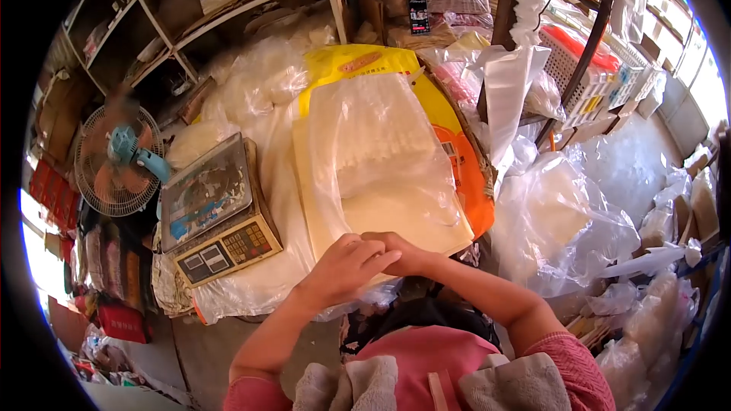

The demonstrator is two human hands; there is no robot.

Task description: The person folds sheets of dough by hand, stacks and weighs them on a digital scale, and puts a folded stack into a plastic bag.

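Note:
My left hand (340, 270) and my right hand (401, 253) meet at the front edge of a stack of pale cream sheets (407, 217). The fingers of both hands are curled in and touch or overlap. What they pinch, if anything, is hidden behind the knuckles. A clear plastic bag (384, 133) lies flat over most of the stack, its near edge a little beyond my hands. Under the stack shows a yellow and orange printed plastic sack (476, 190).
A weighing scale (228, 255) stands left of the stack, with a fan (118, 160) beyond it. Crumpled clear bags (263, 80) lie at the back left. A phone (418, 17) leans on bagged goods. At right are a plastic-covered bundle (556, 213) and white baskets (567, 61).

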